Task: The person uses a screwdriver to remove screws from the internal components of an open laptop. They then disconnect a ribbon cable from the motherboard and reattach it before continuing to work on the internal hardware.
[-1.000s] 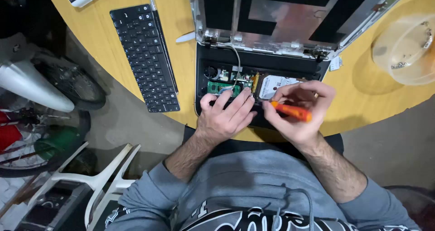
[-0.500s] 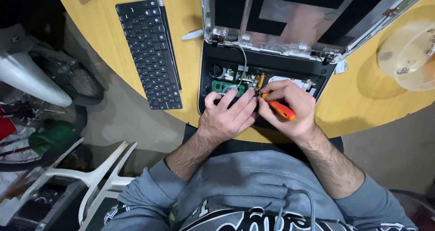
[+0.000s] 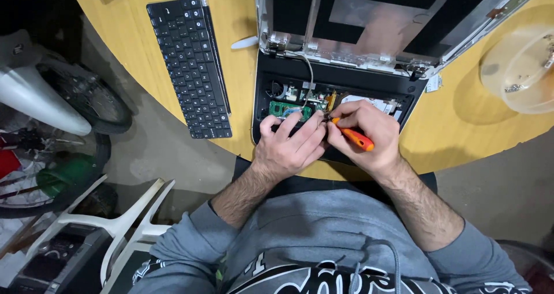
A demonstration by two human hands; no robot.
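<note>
Since a moment ago your right hand (image 3: 360, 138), pinching the orange screwdriver (image 3: 353, 137), has closed up against your left hand (image 3: 291, 147), whose fingers press flat on the open laptop base (image 3: 334, 95) by the green board (image 3: 288, 108); keep the tip upright.

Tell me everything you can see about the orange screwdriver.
The screwdriver has a bright orange handle, plastic by its look, with a dark band near the shaft. The right hand grips it, slanted, tip toward the upper left over the opened laptop, beside the left hand. Fingers hide most of the shaft.
</note>
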